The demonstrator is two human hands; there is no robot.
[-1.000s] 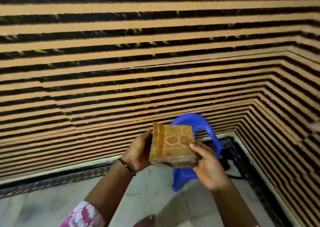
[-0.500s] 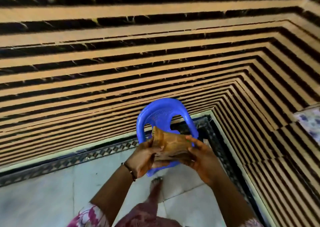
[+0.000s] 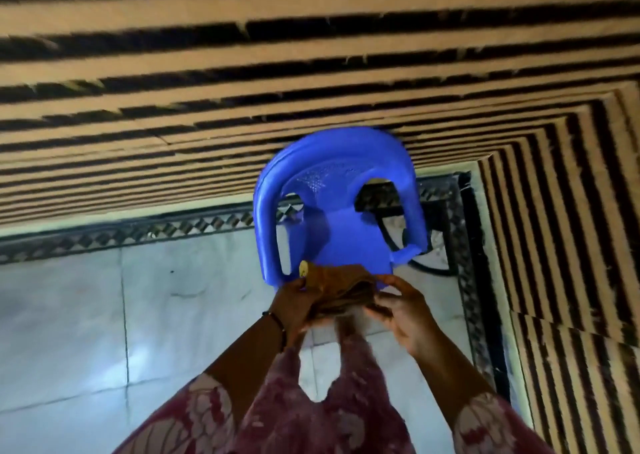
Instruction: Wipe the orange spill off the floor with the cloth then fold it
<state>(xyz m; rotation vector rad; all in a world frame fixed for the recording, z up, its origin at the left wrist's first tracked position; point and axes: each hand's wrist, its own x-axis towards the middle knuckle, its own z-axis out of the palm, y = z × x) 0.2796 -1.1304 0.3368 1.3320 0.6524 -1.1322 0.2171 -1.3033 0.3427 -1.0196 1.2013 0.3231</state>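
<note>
Brown folded cloth (image 3: 341,289) is pinched between left hand (image 3: 294,301) and right hand (image 3: 398,310), long axis spanning hand to hand, apparently just above the blue chair (image 3: 346,239) seat's front edge.

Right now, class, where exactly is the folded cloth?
In the head view, the cloth sits lower centre, gripped between the left hand and right hand, just in front of the blue chair.
</note>
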